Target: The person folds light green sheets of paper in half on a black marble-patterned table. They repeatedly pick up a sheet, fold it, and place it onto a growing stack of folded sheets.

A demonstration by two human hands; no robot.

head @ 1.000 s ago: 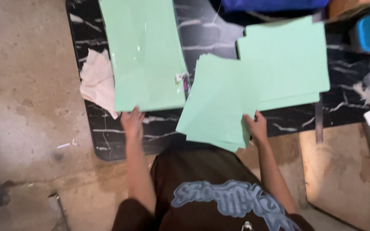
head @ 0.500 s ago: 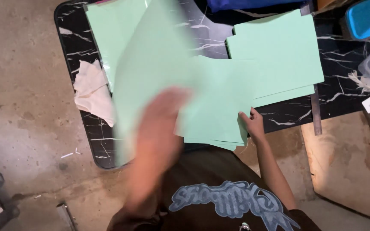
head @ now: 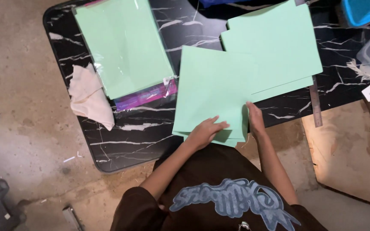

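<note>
Both hands (head: 206, 131) flat on smooth green paper sheets (head: 213, 90).

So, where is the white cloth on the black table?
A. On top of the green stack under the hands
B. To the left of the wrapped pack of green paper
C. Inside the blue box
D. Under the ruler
B: the cloth lies at the table edge, left of the wrapped pack, well apart from the stack that both hands touch.

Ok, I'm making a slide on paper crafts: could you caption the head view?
Both hands, left hand and right hand, rest on a green paper stack on a black marble-patterned table.
</note>
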